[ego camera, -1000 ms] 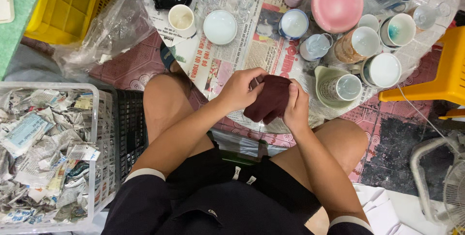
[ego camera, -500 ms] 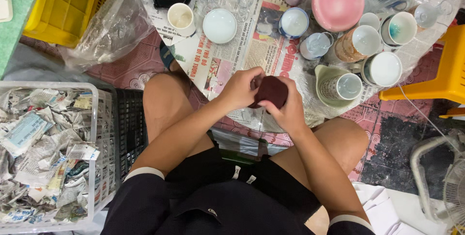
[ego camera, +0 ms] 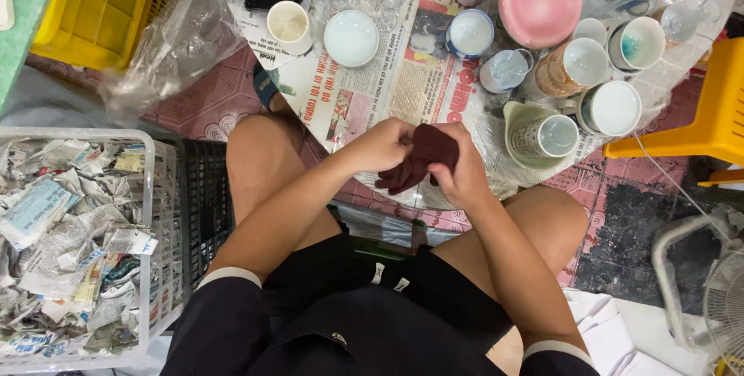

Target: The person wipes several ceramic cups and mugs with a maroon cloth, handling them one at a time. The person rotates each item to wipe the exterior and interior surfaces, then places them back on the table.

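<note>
Both hands meet over the lap: left hand (ego camera: 381, 146) and right hand (ego camera: 463, 170) gripping a dark maroon cloth (ego camera: 419, 157). Newspaper-covered table (ego camera: 403, 89) ahead with cups, pink bowl (ego camera: 539, 0); basket of crumpled paper (ego camera: 70, 236) at left

The person wears a black short-sleeved top with a pale band edging each sleeve cuff, at seven and five o'clock, and black shorts with small white marks near the waist; the left hand (ego camera: 384, 146) and right hand (ego camera: 463, 170) are bare, knees uncovered
</note>
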